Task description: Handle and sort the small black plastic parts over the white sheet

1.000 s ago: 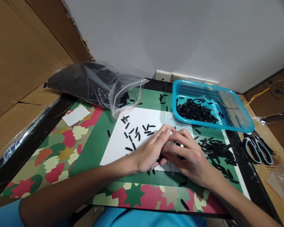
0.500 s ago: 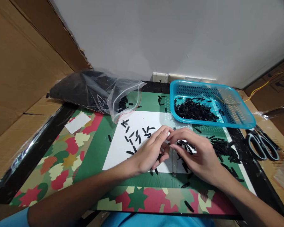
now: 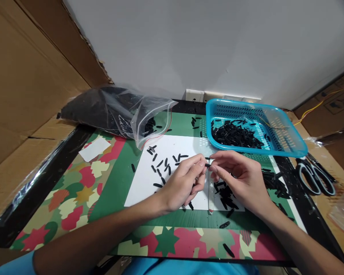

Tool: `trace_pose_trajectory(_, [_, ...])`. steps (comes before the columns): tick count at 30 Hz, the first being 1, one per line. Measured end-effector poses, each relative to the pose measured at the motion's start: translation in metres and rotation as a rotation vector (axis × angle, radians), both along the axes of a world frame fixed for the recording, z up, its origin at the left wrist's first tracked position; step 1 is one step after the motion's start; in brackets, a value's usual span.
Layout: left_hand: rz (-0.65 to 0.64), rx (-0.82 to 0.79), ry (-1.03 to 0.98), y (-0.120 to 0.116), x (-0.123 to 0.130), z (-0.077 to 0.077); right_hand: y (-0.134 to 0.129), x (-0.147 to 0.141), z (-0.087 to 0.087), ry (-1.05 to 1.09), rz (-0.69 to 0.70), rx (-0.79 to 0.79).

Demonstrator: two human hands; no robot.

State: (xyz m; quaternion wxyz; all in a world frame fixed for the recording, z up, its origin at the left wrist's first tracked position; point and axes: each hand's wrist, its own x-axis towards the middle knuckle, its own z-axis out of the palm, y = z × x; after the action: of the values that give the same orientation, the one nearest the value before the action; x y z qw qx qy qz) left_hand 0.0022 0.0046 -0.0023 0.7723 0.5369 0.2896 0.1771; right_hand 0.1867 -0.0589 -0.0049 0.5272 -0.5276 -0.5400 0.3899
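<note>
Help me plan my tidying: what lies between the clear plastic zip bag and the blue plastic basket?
Several small, narrow black pieces lie loose on the green surface between them, as the head view shows.

Green/red patterned tabletop [image 3: 111, 194] w/ white sheet [image 3: 140, 183]
</note>
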Motion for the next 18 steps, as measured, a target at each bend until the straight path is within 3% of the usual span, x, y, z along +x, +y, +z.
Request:
trace_pose_trajectory(8, [0.086,0.03,0.01,-0.0001,0.0009,-0.0009,0.0007,0.0012,-0.0033,-0.036,-0.028,0.024])
trace_pose_trajectory(18, [0.079,-0.008,-0.029,-0.0004,0.0017,-0.0036,-0.0001,0.0034,-0.0004,-0.058,-0.055,0.017])
